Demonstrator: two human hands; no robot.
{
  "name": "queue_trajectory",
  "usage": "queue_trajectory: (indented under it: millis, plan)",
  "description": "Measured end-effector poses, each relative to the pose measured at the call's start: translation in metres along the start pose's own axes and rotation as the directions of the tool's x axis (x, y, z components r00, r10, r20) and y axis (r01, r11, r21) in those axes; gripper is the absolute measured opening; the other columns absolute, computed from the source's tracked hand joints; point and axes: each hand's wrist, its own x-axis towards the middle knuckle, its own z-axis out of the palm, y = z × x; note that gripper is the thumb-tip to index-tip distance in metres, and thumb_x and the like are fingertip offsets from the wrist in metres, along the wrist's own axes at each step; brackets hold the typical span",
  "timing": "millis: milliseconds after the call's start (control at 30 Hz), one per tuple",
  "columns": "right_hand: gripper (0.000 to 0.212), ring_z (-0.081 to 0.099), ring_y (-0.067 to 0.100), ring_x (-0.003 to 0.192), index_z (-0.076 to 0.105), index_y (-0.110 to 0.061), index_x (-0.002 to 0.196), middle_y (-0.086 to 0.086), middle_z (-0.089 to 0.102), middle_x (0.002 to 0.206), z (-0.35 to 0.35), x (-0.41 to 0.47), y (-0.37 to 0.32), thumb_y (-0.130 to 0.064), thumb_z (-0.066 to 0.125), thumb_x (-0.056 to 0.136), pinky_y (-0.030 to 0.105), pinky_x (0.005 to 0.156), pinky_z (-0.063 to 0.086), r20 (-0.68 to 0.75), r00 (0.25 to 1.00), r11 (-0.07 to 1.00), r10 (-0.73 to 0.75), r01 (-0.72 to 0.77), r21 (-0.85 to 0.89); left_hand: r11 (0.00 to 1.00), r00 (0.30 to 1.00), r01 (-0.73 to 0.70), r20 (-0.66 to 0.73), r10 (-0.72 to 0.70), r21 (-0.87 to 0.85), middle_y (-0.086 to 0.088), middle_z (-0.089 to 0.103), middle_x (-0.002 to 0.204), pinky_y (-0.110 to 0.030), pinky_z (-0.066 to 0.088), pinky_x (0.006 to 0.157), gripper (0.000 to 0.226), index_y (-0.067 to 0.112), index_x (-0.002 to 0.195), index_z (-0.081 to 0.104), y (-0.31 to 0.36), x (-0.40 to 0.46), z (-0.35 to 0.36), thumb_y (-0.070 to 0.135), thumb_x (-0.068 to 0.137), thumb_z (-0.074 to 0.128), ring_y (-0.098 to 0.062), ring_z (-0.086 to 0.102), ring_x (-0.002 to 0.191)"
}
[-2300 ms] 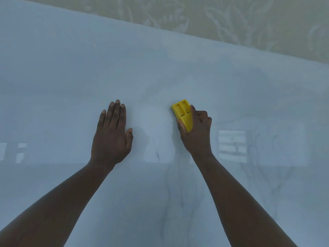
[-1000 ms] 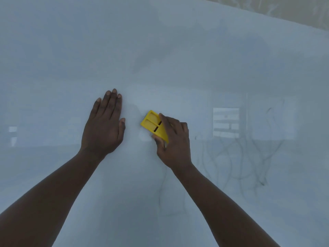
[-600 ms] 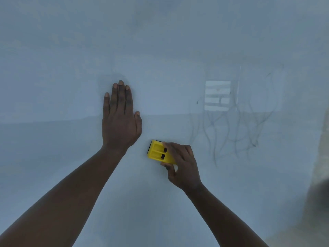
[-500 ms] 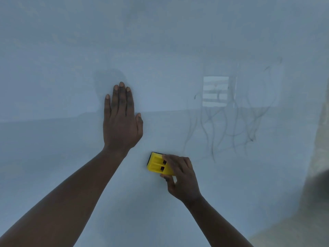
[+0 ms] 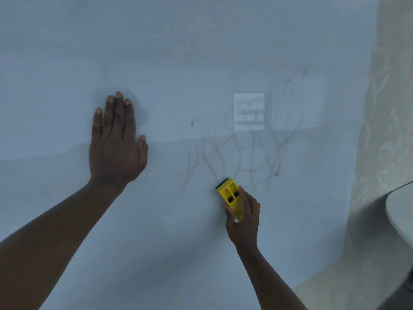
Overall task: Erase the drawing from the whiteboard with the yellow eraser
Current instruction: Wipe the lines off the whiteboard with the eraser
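Note:
The whiteboard (image 5: 201, 45) fills most of the view. Faint wavy dark lines of the drawing (image 5: 241, 153) remain on it, right of centre. My right hand (image 5: 244, 215) grips the yellow eraser (image 5: 231, 196) and holds it against the board just below the lower edge of the drawing, its black pad end pointing up and left. My left hand (image 5: 115, 142) lies flat on the board to the left of the drawing, fingers together and pointing up, holding nothing.
A bright window reflection (image 5: 249, 111) sits on the board over the drawing. A pale patterned wall (image 5: 384, 130) borders the board on the right. The rounded edge of a white object (image 5: 400, 211) juts in at the far right.
My right hand has carried the eraser to the right and turned it more upright, up to the foot of the drawing. The view has shifted right. My left hand stays flat on the board.

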Motion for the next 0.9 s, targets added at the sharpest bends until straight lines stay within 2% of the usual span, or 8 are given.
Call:
queue_trajectory:
  millis: [100, 233, 300, 433, 533, 700, 833, 900]
  plan:
    - [0.061, 0.047, 0.02, 0.116, 0.04, -0.022, 0.145, 0.004, 0.048, 0.129, -0.016, 0.029, 0.028, -0.039, 0.058, 0.09, 0.03, 0.093, 0.043, -0.087, 0.99, 0.994, 0.107, -0.109, -0.008, 1.0, 1.0, 0.01, -0.017, -0.01, 0.014, -0.023, 0.011, 0.167, -0.046, 0.002, 0.129, 0.072, 0.001, 0.159, 0.007, 0.006, 0.007, 0.006, 0.033, 0.099, 0.031, -0.033, 0.006, 0.158]
    - [0.062, 0.047, 0.031, 0.12, 0.04, -0.016, 0.145, 0.013, 0.052, 0.131, -0.037, 0.067, 0.07, -0.019, 0.067, 0.089, 0.039, 0.093, 0.045, -0.182, 0.952, 0.966, 0.245, -0.255, -0.035, 0.999, 0.997, 0.043, -0.059, -0.041, 0.021, -0.024, 0.011, 0.167, -0.048, 0.001, 0.129, 0.073, 0.002, 0.159, 0.006, 0.013, 0.011, 0.014, 0.036, 0.099, 0.027, -0.035, 0.006, 0.157]
    - [0.063, 0.047, 0.034, 0.121, 0.04, -0.015, 0.145, 0.015, 0.051, 0.132, -0.046, 0.082, 0.086, -0.016, 0.068, 0.089, 0.045, 0.094, 0.045, -0.223, 0.921, 0.942, 0.32, -0.334, -0.027, 0.999, 0.995, 0.039, -0.09, -0.038, 0.016, -0.025, 0.01, 0.167, -0.052, 0.003, 0.129, 0.072, 0.001, 0.159, 0.006, 0.012, 0.011, 0.017, 0.037, 0.099, 0.024, -0.035, 0.005, 0.157]
    - [0.06, 0.044, 0.035, 0.124, 0.04, -0.015, 0.144, 0.016, 0.05, 0.133, -0.058, 0.11, 0.108, -0.017, 0.065, 0.09, 0.044, 0.097, 0.041, -0.282, 0.881, 0.919, 0.379, -0.395, 0.0, 1.0, 0.996, 0.004, -0.086, -0.005, -0.003, -0.027, 0.005, 0.166, -0.062, 0.016, 0.124, 0.073, -0.003, 0.158, 0.003, 0.01, 0.011, 0.022, 0.037, 0.1, 0.022, -0.037, 0.0, 0.157]
    - [0.058, 0.045, 0.038, 0.122, 0.041, -0.015, 0.143, 0.017, 0.049, 0.132, -0.059, 0.131, 0.107, -0.018, 0.064, 0.09, 0.042, 0.097, 0.039, -0.342, 0.831, 0.894, 0.438, -0.443, 0.069, 0.999, 0.996, 0.034, -0.088, -0.033, 0.009, -0.025, 0.006, 0.167, -0.059, 0.01, 0.127, 0.073, -0.001, 0.159, 0.004, 0.013, 0.011, 0.021, 0.038, 0.099, 0.021, -0.035, 0.001, 0.158]
    - [0.059, 0.046, 0.032, 0.117, 0.041, -0.022, 0.143, 0.012, 0.051, 0.127, -0.037, 0.14, 0.071, -0.034, 0.063, 0.089, 0.041, 0.092, 0.042, -0.36, 0.868, 0.94, 0.341, -0.327, 0.1, 0.995, 0.995, 0.066, -0.074, -0.06, 0.078, -0.022, 0.008, 0.168, -0.045, -0.002, 0.129, 0.073, 0.003, 0.16, 0.004, 0.016, 0.011, 0.019, 0.038, 0.099, 0.023, -0.032, 0.003, 0.158]
    - [0.063, 0.044, 0.02, 0.11, 0.042, -0.025, 0.143, 0.006, 0.051, 0.124, 0.001, 0.112, 0.021, -0.036, 0.066, 0.086, 0.033, 0.087, 0.041, -0.325, 0.923, 0.975, 0.206, -0.165, 0.148, 0.993, 0.997, 0.069, -0.042, -0.065, 0.099, -0.021, 0.007, 0.168, -0.046, -0.001, 0.129, 0.073, 0.003, 0.16, 0.003, 0.017, 0.01, 0.017, 0.037, 0.099, 0.025, -0.032, 0.002, 0.158]
    - [0.065, 0.044, 0.018, 0.109, 0.043, -0.021, 0.143, 0.007, 0.052, 0.123, 0.017, 0.095, -0.004, -0.033, 0.068, 0.085, 0.027, 0.09, 0.039, -0.283, 0.954, 0.989, 0.1, -0.063, 0.135, 0.993, 0.997, 0.068, -0.039, -0.064, 0.098, -0.021, 0.006, 0.169, -0.047, 0.001, 0.129, 0.072, 0.003, 0.16, 0.003, 0.017, 0.01, 0.016, 0.035, 0.1, 0.026, -0.033, 0.002, 0.158]
